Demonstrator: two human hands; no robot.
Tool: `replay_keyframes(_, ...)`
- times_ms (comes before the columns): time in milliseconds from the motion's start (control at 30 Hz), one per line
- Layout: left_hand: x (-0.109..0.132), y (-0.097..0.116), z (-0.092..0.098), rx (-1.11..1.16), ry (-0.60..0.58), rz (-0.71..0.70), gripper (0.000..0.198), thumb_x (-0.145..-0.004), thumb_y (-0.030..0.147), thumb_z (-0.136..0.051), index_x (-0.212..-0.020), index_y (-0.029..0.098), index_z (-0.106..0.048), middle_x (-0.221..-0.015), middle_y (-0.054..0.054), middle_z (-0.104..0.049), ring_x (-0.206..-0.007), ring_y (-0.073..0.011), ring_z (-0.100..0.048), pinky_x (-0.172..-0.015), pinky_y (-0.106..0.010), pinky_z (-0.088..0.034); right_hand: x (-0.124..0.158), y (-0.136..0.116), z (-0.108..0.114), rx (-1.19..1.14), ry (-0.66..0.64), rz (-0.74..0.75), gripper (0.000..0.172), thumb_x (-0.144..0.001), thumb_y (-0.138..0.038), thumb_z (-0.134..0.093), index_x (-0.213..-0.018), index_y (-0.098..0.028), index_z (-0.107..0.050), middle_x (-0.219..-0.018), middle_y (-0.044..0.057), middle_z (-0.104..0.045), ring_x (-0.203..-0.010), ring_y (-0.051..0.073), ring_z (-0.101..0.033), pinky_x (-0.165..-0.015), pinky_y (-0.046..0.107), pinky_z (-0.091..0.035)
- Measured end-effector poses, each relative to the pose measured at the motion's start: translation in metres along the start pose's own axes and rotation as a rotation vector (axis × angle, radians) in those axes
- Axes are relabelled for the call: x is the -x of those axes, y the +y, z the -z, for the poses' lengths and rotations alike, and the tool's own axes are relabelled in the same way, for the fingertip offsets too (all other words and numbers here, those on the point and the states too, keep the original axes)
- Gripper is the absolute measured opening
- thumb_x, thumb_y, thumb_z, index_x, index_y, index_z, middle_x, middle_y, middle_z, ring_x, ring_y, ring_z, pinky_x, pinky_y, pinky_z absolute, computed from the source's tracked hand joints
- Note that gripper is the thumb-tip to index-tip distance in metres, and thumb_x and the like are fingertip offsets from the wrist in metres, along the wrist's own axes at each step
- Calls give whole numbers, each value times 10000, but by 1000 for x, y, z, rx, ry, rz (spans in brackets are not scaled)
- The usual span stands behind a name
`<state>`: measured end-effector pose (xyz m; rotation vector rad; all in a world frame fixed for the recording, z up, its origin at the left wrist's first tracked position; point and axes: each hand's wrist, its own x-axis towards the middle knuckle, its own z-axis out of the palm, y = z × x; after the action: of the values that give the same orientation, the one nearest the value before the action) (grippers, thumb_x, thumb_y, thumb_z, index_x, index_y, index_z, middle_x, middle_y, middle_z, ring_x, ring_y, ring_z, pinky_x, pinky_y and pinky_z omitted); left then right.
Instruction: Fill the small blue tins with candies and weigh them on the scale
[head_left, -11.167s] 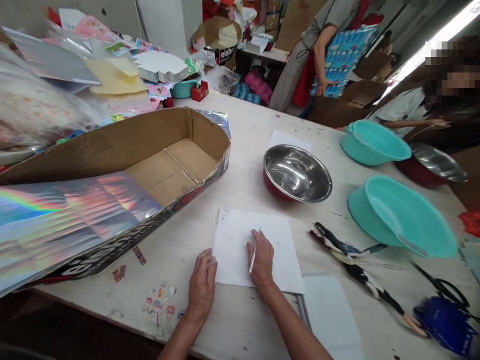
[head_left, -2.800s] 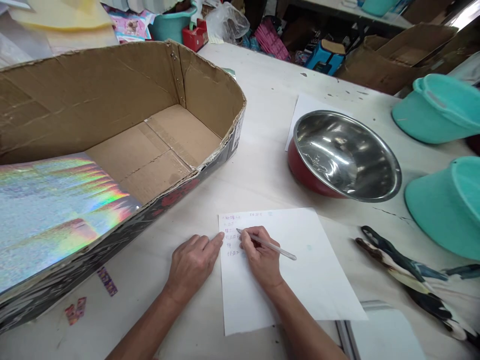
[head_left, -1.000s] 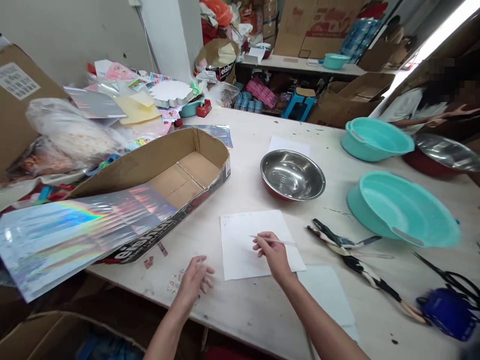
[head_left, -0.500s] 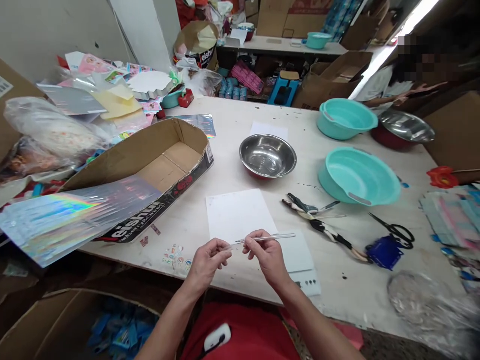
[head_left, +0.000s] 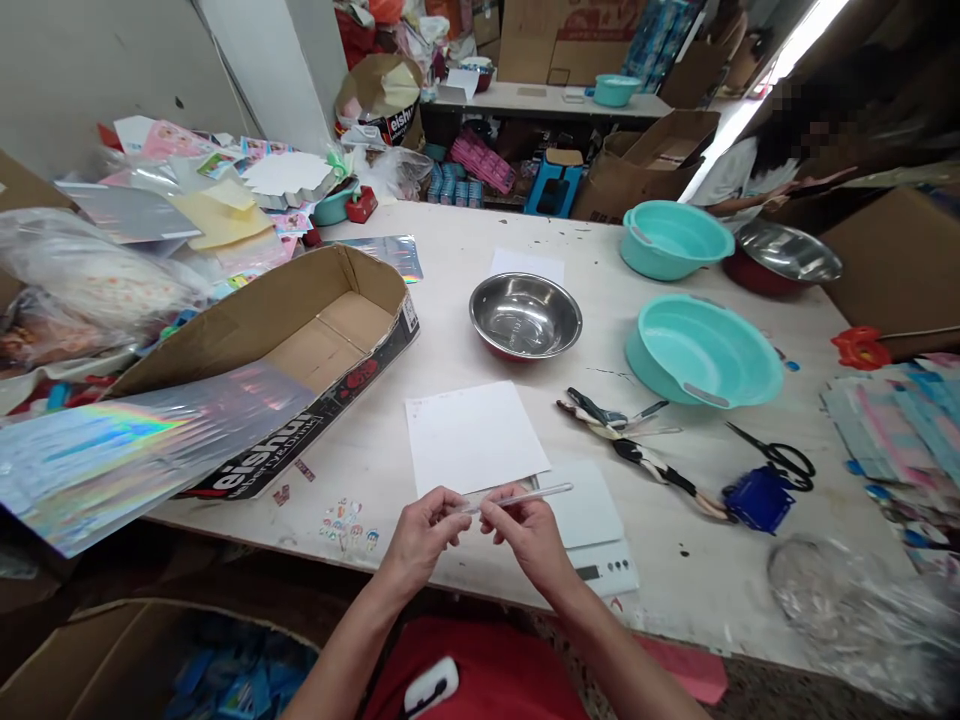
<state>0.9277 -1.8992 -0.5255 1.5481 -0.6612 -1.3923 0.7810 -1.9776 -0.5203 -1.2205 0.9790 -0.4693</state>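
Both my hands meet over the table's near edge on a slim clear pen (head_left: 534, 494). My right hand (head_left: 525, 530) grips the pen's shaft. My left hand (head_left: 424, 530) pinches the pen's tip end, fingers closed. Just beyond them lies a white sheet of paper (head_left: 472, 436) with faint writing at its top left corner. A small white scale (head_left: 592, 525) sits to the right of my hands.
A cardboard box (head_left: 300, 340) holding holographic sheets (head_left: 112, 450) lies left. A steel bowl (head_left: 525, 316), two teal basins (head_left: 705, 350) (head_left: 671, 238), feathers (head_left: 637, 450), scissors (head_left: 780, 458) and a blue object (head_left: 757, 498) are on the table (head_left: 465, 250). A person (head_left: 765, 160) sits far right.
My right hand lifted the pen off the paper and drew back to the table edge. My left hand came up to pinch the pen's tip. The camera pulled back.
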Motion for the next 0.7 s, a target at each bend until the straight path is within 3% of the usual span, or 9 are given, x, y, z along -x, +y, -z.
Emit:
replay_keyframes(133, 2, -4, 3, 18, -73, -41, 170, -773, 311, -597, -803, 143, -603, -693, -14, -603, -598, -108, -520, -563, -217, -426, 1, 8, -6, -106, -44, -100, 316, -750, -445, -702, -763, -143, -612, -619, 14, -620, -546, 125, -581, -452, 197, -417)
replay_keyframes(333, -1, -11, 6, -27, -59, -48, 176, -794, 331, -578, -779, 155, -580, -712, -16, -639, -566, -105, -535, -551, -220, -429, 5, 27, -22, -234, 66, -176, 360, -706, -469, -741, -721, -140, -597, -580, 5, -596, -472, 93, -525, -418, 184, -383)
replay_keyframes(533, -17, -26, 6, 9, -87, 29, 213, -766, 357, -594, -774, 145, -570, -690, -28, -649, -562, -116, -562, -549, -225, -429, -9, 37, -25, -276, 97, -251, 377, -666, -475, -764, -694, -127, -620, -623, 12, -604, -481, 80, -508, -426, 177, -373)
replay_keyframes(633, -38, -39, 22, 29, -170, 59, 322, -778, 418, -568, -947, 145, -584, -815, -57, -677, -655, -147, -618, -588, -244, -461, -12, 37, -17, -260, 133, -296, 375, -639, -470, -781, -726, -137, -633, -659, 17, -619, -550, 101, -539, -445, 172, -391)
replay_keyframes(700, -60, -49, 45, -96, -21, 89, 373, -815, 437, -506, -1051, 155, -570, -920, -71, -673, -748, -163, -637, -642, -262, -480, -8, 38, -8, -261, 226, -299, 374, -641, -472, -778, -784, -160, -629, -717, 16, -632, -654, 136, -585, -469, 181, -429)
